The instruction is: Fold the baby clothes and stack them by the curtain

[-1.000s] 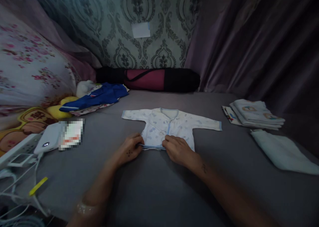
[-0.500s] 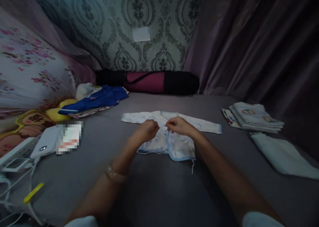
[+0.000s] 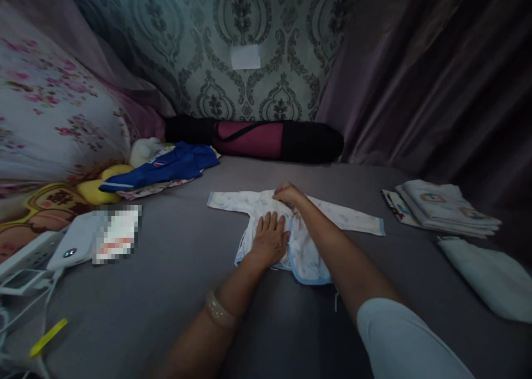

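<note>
The left hand (image 3: 270, 239) lies flat on a small white baby shirt (image 3: 302, 243), palm down, its fingers slightly spread and pointing away from the person, the thumb out toward the right. Its forearm comes up from the lower edge and slants inward, with a pale bracelet (image 3: 220, 311) around the wrist. The right hand (image 3: 287, 194) is farther forward, at the shirt's neckline, wrist bent and fingers curled down close together; whether they pinch the cloth cannot be told. The right forearm slants in from the lower right, passing over one side of the shirt, and a light sleeve (image 3: 405, 334) covers the upper arm.

The shirt lies on a grey sheet (image 3: 166, 301), in front of the person. Its neckline points away and its blue-edged hem toward the person. Its long axis runs crosswise along the outstretched sleeves, the right end a little nearer the person. A front panel spreads lower on the right, and a thin tie (image 3: 336, 300) trails beside its hem. Folded cloths (image 3: 436, 199) lie well apart, to the right.
</note>
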Demonstrator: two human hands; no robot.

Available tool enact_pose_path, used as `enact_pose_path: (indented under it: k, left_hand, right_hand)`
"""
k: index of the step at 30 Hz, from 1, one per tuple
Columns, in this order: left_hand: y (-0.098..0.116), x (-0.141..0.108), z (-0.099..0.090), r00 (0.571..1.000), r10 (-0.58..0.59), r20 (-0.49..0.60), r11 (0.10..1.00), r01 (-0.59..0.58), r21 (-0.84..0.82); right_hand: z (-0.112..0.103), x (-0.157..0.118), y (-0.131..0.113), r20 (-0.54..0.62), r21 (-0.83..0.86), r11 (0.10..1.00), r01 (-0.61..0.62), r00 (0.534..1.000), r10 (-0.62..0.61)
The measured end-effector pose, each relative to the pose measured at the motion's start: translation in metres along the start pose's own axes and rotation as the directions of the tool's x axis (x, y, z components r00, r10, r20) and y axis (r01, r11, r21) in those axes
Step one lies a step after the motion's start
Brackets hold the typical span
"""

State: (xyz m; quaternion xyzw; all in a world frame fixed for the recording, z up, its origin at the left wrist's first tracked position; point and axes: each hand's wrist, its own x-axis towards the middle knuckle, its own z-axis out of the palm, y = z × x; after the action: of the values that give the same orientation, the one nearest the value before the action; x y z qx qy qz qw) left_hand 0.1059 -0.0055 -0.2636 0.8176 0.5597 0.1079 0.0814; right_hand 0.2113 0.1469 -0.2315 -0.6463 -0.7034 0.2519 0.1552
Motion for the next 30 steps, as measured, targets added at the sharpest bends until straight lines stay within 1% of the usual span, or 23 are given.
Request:
enact_pose_path:
  k: [2,5,8,12,15,17,19,21,24,25,28,30]
  left_hand:
    - [0.001,-0.001,-0.001,1.0,-0.005,-0.008,1.0,0.005,0.022]
    - [0.003,-0.002,-0.002,1.0,-0.005,-0.011,0.999,0.006,0.05]
    - [0.002,-0.003,-0.002,1.0,-0.001,0.001,0.999,0.001,0.05]
    - [0.002,-0.001,-0.005,0.999,-0.015,0.038,1.0,0.015,0.001]
    - [0.004,0.0,-0.016,0.999,-0.049,0.021,0.996,0.051,-0.073]
    - [0.006,0.0,-0.026,0.996,-0.089,-0.028,0.989,0.085,-0.123]
    - [0.009,-0.003,-0.036,0.99,-0.12,-0.074,0.985,0.109,-0.135]
    - [0.013,-0.007,-0.042,0.991,-0.119,-0.066,0.987,0.111,-0.112]
    - [0.019,-0.014,-0.043,0.995,-0.096,-0.012,0.991,0.094,-0.096]
    - [0.021,-0.015,-0.042,0.996,-0.091,-0.014,0.991,0.089,-0.097]
    - [0.025,-0.017,-0.037,0.996,-0.057,-0.064,0.994,0.051,-0.098]
    - [0.024,-0.014,-0.034,0.998,-0.013,-0.061,0.994,0.006,-0.112]
  right_hand:
    - [0.0,0.003,0.0,0.021,-0.047,0.998,-0.037,0.999,0.038]
    - [0.0,0.003,0.0,-0.006,-0.094,0.994,-0.048,0.999,0.048]
    - [0.001,-0.002,0.002,-0.051,-0.102,0.995,-0.001,0.999,-0.005]
    - [-0.006,-0.01,0.008,-0.046,-0.066,0.994,0.088,0.995,-0.091]
    - [-0.02,-0.02,0.02,-0.05,-0.017,0.993,0.116,0.992,-0.117]
    - [-0.03,-0.031,0.031,-0.048,0.035,0.991,0.13,0.991,-0.128]
    - [-0.036,-0.045,0.041,-0.032,0.055,0.986,0.156,0.988,-0.154]
    - [-0.038,-0.061,0.048,-0.011,0.015,0.981,0.194,0.981,-0.194]
    - [-0.036,-0.082,0.052,0.009,-0.095,0.964,0.248,0.969,-0.248]
    - [-0.035,-0.087,0.051,0.011,-0.131,0.959,0.252,0.967,-0.253]
    - [-0.034,-0.099,0.049,0.019,-0.216,0.947,0.237,0.971,-0.239]
    - [-0.033,-0.103,0.047,0.027,-0.249,0.944,0.216,0.976,-0.216]
